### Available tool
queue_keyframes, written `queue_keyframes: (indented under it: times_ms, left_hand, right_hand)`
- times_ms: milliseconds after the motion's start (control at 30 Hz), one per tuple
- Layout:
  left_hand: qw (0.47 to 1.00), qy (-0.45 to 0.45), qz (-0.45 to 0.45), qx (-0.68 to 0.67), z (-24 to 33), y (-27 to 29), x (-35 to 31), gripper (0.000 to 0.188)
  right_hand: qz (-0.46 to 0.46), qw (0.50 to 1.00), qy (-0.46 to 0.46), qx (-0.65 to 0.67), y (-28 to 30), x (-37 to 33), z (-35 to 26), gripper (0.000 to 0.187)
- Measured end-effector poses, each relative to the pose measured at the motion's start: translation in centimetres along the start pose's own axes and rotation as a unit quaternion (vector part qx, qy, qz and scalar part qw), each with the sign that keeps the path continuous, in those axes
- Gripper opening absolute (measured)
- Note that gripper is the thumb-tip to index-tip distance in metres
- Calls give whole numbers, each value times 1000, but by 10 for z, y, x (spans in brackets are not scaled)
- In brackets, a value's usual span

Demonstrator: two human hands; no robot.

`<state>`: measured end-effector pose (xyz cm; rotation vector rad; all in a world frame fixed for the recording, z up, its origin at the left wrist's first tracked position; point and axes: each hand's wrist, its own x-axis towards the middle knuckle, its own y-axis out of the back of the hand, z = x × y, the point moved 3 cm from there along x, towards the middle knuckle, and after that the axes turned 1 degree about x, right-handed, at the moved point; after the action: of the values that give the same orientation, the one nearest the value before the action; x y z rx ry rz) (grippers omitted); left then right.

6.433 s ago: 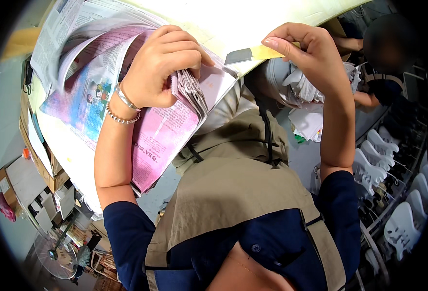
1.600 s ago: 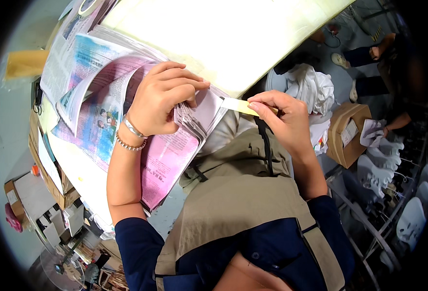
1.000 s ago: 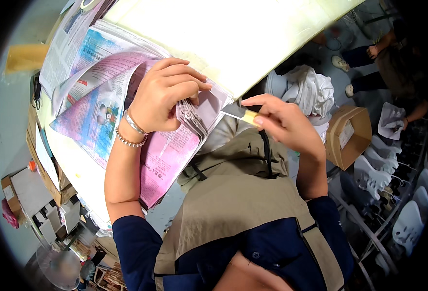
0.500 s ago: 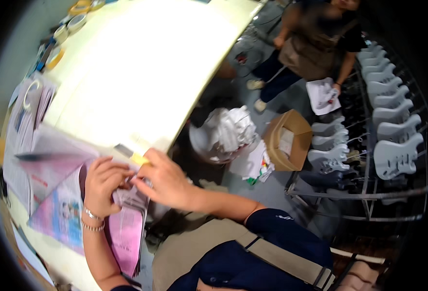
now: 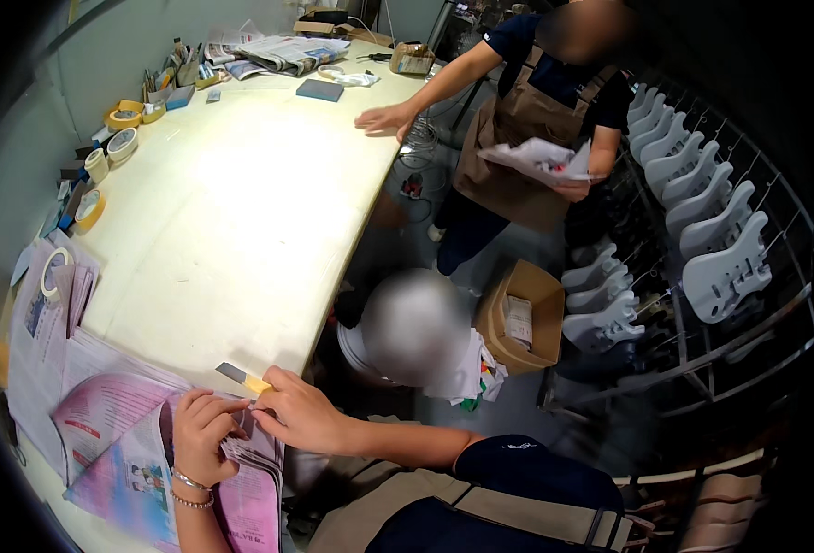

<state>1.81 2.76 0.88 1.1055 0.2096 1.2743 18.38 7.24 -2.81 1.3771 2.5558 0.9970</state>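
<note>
My right hand (image 5: 301, 415) grips a yellow-handled utility knife (image 5: 241, 376), its blade pointing away to the left over the table edge. My left hand (image 5: 206, 433), with two bracelets at the wrist, is curled over the edges of pink printed newspapers (image 5: 246, 502). Its fingertips meet those of my right hand at the top of this stack. Just left of my left hand, a folded newspaper sheet (image 5: 112, 415) with pink and blue print lies on the pile.
Tape rolls (image 5: 123, 145) line the left side of the pale table (image 5: 232, 230). Across from me, a person in a brown apron (image 5: 508, 175) holds crumpled paper (image 5: 541, 158). A cardboard box (image 5: 545, 313) stands on the floor, beside racks of grey guitar bodies (image 5: 725, 267).
My view has shifted, showing more of the far table. The other person has leaned in, stretching one hand over the table edge and raising the paper. My hands keep their grips at the newspapers.
</note>
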Motion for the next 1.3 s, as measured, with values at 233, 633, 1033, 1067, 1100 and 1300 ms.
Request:
queue_keyframes:
  times_ms: [233, 633, 1033, 1067, 1100, 1300]
  left_hand:
    - [1000, 15, 15, 14, -6, 7, -15, 22]
    - [985, -103, 123, 61, -11, -24, -17, 27]
    - [992, 79, -93, 38, 1, -6, -4, 21]
    - [997, -35, -1, 67, -10, -11, -10, 25]
    - [998, -44, 23, 48, -4, -4, -11, 28]
    - [998, -18, 5, 61, 4, 8, -9, 25]
  right_hand:
    - [-28, 998, -40, 39, -15, 10, 5, 12]
    - [-42, 993, -12, 108, -3, -3, 23, 16]
    - [-12, 983, -57, 172, -9, 5, 19, 15]
    - [-16, 985, -53, 166, -14, 0, 23, 14]
    - [20, 977, -93, 190, -13, 6, 14, 20]
    - [51, 971, -84, 219, -15, 11, 6, 14]
